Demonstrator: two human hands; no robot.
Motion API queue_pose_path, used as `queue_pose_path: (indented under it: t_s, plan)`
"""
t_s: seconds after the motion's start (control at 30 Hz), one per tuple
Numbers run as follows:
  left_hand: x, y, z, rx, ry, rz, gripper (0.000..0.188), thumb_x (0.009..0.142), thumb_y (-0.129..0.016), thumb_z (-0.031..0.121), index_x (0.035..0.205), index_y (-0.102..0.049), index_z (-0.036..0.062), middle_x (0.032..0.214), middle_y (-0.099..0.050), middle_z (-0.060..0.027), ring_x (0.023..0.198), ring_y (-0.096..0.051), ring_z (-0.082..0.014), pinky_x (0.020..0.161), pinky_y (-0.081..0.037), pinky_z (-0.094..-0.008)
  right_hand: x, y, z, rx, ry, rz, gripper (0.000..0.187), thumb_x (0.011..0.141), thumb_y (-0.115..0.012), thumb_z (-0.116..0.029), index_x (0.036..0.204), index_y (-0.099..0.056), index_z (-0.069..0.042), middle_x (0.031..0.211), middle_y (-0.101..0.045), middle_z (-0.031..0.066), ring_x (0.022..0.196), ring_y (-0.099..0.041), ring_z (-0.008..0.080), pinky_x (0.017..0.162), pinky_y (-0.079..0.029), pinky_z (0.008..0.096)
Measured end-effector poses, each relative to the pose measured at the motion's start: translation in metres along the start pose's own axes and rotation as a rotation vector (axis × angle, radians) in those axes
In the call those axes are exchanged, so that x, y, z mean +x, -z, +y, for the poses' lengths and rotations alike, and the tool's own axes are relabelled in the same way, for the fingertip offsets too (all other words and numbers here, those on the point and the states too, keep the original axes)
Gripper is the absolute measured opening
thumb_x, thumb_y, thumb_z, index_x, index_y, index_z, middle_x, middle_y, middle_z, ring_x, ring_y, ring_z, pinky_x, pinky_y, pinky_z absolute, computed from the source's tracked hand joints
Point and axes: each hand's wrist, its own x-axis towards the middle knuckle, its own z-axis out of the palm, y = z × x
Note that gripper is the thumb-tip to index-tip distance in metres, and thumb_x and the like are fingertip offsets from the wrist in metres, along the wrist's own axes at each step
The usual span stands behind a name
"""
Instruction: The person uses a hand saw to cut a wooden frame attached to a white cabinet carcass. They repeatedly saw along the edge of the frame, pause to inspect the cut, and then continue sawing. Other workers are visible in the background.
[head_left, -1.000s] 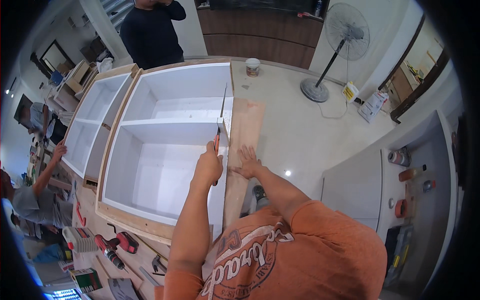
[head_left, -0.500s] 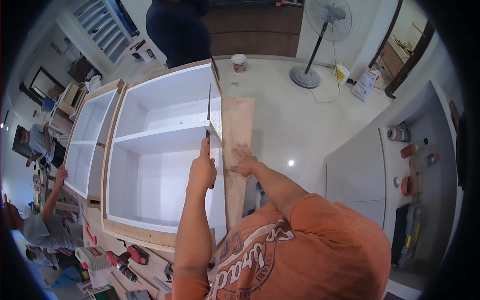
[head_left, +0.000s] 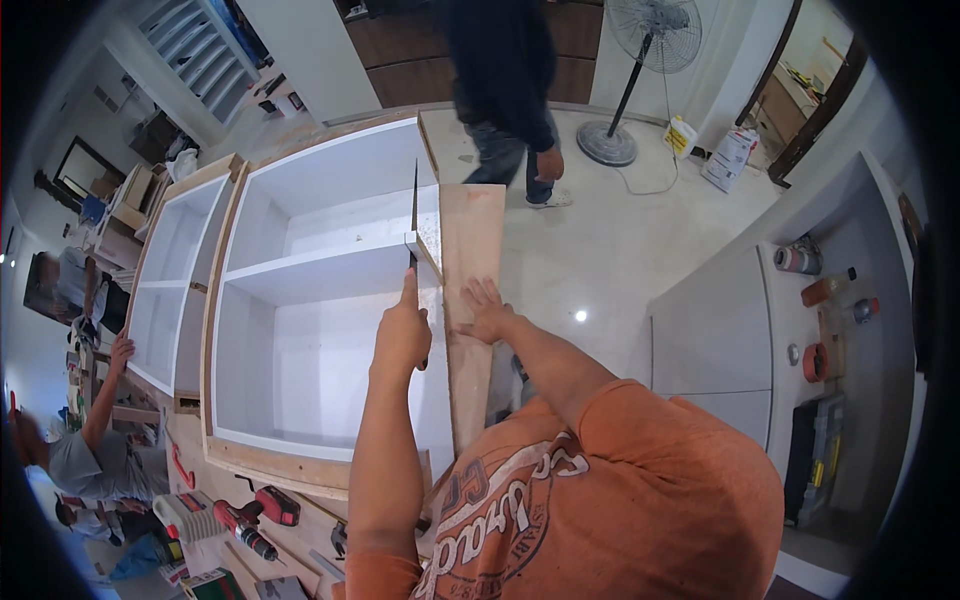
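Note:
My left hand (head_left: 402,335) is closed round the handle of a handsaw (head_left: 415,205), index finger stretched along it. The thin dark blade points away from me and lies at the front end of the middle divider (head_left: 330,268) of a white cabinet box (head_left: 232,365), which rests with its open side up. Whether the teeth are in the material cannot be made out. Fingers spread, my right hand (head_left: 485,312) presses flat on a light plywood strip (head_left: 472,225) along the cabinet's right side.
A second white cabinet box (head_left: 160,335) lies to the left, with a co-worker's hand (head_left: 122,352) on its edge. A red drill (head_left: 245,525) and a jug (head_left: 185,515) sit at lower left. Another person in dark clothes (head_left: 505,75) passes ahead, near a standing fan (head_left: 630,85). White cabinetry (head_left: 712,350) stands right.
The person in dark clothes has walked from the far left toward the right, now hiding the white bucket. My hands and the saw keep their places on the cabinet and strip.

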Motion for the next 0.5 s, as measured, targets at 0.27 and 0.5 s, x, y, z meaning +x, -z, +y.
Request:
queue_pose_path:
  t_s: [0.27,0.5]
  plan:
    - [0.0007,-0.0004,0.0002,0.006,0.019,-0.017,0.068,0.100,-0.052,0.010,0.161,-0.022,0.0126,0.103,-0.070,-0.0303,0.091,-0.070,-0.0428,0.081,-0.055,-0.0489,-0.0020,0.0026,-0.0004,-0.018,-0.004,-0.014,0.110,0.086,-0.051,-0.079,0.164,-0.006,-0.016,0.171,0.011,0.0037,0.155,0.017,0.0328,0.117,-0.025,0.0671]
    - [0.0015,-0.0017,-0.0008,0.017,0.007,-0.010,0.068,0.099,-0.052,0.010,0.161,-0.023,0.0127,0.102,-0.069,-0.0307,0.091,-0.069,-0.0441,0.082,-0.055,-0.0498,-0.0028,0.0035,-0.0010,-0.029,-0.007,-0.021,0.108,0.088,-0.051,-0.078,0.164,-0.004,-0.017,0.171,0.012,0.0027,0.156,0.016,0.0325,0.117,-0.026,0.0668]
